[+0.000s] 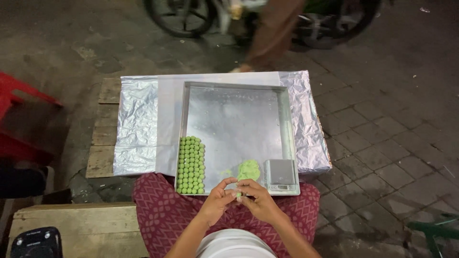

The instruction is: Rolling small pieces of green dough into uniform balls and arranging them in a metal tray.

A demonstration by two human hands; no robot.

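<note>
- Green balls [191, 165] are sitting in neat rows at the tray's [284, 114] near-left corner; most of the tray is lying bare.
- Left hand [218, 199] is curling its fingers onto a small green bit [238, 194], pinching it together with the right.
- Dough lump [248, 169] is waiting unrolled just beyond the hands.
- Right hand [258, 198] is closing on the same bit.
- Scale [281, 176] is sitting in the near-right corner.
</note>
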